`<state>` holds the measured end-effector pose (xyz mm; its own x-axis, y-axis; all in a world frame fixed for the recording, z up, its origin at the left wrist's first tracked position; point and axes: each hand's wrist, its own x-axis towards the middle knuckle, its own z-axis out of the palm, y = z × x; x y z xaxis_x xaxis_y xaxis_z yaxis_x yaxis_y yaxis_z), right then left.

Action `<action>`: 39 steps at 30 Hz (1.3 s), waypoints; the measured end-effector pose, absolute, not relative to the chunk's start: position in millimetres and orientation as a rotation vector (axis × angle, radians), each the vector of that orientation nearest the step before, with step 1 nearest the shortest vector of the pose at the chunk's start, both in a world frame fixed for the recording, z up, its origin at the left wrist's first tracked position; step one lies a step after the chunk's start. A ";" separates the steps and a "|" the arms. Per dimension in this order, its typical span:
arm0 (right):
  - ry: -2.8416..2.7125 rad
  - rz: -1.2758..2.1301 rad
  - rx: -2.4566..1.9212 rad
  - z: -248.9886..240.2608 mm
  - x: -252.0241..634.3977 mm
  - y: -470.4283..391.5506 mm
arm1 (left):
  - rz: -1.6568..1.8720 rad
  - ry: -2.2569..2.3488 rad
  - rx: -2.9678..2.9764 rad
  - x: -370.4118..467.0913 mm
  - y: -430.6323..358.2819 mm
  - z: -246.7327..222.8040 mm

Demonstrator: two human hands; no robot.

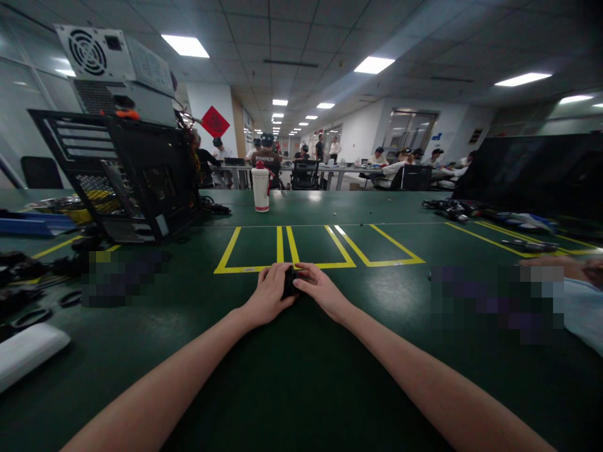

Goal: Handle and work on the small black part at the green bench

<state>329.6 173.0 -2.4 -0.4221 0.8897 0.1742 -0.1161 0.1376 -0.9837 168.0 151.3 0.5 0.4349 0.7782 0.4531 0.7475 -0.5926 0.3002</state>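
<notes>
Both my hands meet at the middle of a dark green table point(301, 376). Between them is a small black object point(289, 282), mostly covered by fingers, so its kind does not show. My left hand point(271, 292) wraps round it from the left, thumb low and fingers over the top. From the other side my right hand point(323, 289) touches it with thumb and bent fingers closed in a pinch. Just beyond the hands, yellow tape outlines point(320, 266) mark the tabletop.
An open black computer case point(136, 176) with power supplies point(113, 56) on top stands left. A white bottle point(260, 188) is behind the tape. A white object point(31, 355) lies near left, cables point(452, 208) at right. Another person's sleeve point(584, 307) reaches in at right.
</notes>
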 end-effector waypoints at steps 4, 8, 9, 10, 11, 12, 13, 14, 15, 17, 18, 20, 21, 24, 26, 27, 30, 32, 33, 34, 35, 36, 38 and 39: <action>-1.555 1.549 -0.652 -1.3 332.8 171.2 | 0.877 1.397 2.604 168.7 150.1 1.4; -1.554 1.552 -0.621 0.3 333.5 169.3 | 0.888 1.397 2.605 168.7 151.3 0.2; -1.550 1.540 -0.642 0.8 333.0 169.1 | 0.891 1.395 2.604 168.6 151.6 -0.2; -1.547 1.520 -0.668 1.2 332.3 168.9 | 0.895 1.393 2.602 168.6 152.0 -0.4; -1.544 1.488 -0.694 1.5 331.5 168.9 | 0.898 1.392 2.601 168.5 152.2 -0.6; -1.542 1.453 -0.714 1.7 330.8 169.0 | 0.902 1.391 2.600 168.5 152.2 -0.6; -1.539 1.426 -0.727 1.6 330.3 169.2 | 0.902 1.391 2.601 168.5 152.2 -0.6; -1.535 1.418 -0.732 1.3 330.0 169.5 | 0.902 1.391 2.603 168.6 152.0 -0.4; -1.530 1.427 -0.731 0.9 330.0 169.9 | 0.903 1.392 2.605 168.7 151.7 -0.1; -1.521 1.479 -0.722 -0.2 330.6 170.9 | 0.901 1.394 2.609 168.9 151.3 0.3; -1.519 1.505 -0.711 -0.8 330.9 171.3 | 0.901 1.396 2.610 169.0 151.2 0.4; -1.524 1.532 -0.670 -1.6 331.4 171.8 | 0.893 1.395 2.617 169.1 151.5 0.1; -1.529 1.532 -0.648 -1.8 331.4 171.8 | 0.891 1.397 2.620 169.1 151.9 -0.2; -1.556 1.492 -0.603 -1.3 330.6 171.0 | 0.896 1.399 2.631 169.0 153.4 -1.8; -1.583 1.447 -0.593 -0.5 330.2 170.0 | 0.903 1.396 2.629 168.8 154.1 -2.5; -1.599 1.427 -0.595 0.0 330.2 169.4 | 0.904 1.392 2.626 168.8 154.1 -2.6; -1.619 1.395 -0.630 1.3 329.8 167.8 | 0.905 1.385 2.616 168.9 153.2 -1.8; -1.592 1.395 -0.664 1.5 328.6 167.4 | 0.901 1.379 2.615 168.9 152.0 -0.7; -1.571 1.395 -0.678 1.3 327.6 167.6 | 0.899 1.375 2.616 168.8 151.4 0.0; -1.551 1.393 -0.691 1.0 326.5 168.0 | 0.895 1.373 2.616 168.8 150.7 0.7; -1.536 1.391 -0.704 0.4 325.4 168.7 | 0.892 1.374 2.615 168.7 150.1 1.4; -1.528 1.389 -0.716 -0.3 324.4 169.4 | 0.887 1.376 2.613 168.6 149.5 2.2; -1.522 1.378 -0.751 -1.9 323.6 171.3 | 0.877 1.384 2.604 168.5 148.6 3.5; -1.524 1.376 -0.772 -2.6 323.8 172.3 | 0.871 1.386 2.601 168.5 148.2 4.0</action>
